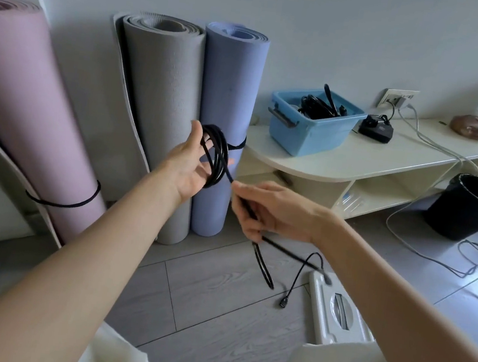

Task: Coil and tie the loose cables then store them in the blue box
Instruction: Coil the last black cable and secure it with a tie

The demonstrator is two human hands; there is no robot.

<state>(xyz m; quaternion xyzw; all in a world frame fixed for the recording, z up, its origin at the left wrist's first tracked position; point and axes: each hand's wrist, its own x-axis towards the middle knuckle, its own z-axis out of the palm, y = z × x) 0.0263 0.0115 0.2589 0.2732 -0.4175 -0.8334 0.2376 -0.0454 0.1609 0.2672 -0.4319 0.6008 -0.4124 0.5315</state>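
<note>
Nearest, low in view: white fabric over the knees, then a white scale [339, 311] on the grey wood floor [204, 290]. Just above it, the loose tail of a black cable [295, 279], plug end dangling near the scale's corner. Right hand [273, 211] curled round that cable, pinching the strand between thumb and fingers, slack hanging below the fist. Left hand [187, 166] spread wide, thumb up, several turns of the cable looped around the straight fingers as a coil [216, 157]. Behind the hands, leaning on the wall: pink mat [23, 102], grey mat [165, 89], purple mat [230, 90], all rolled. Further right, on the low white worktop [338, 159], the blue box [312, 123] with black cables already inside; beside it a black adapter [376, 129]. Beyond on the floor, a black bin [467, 206] and grey cables [476, 261] trailing.
</note>
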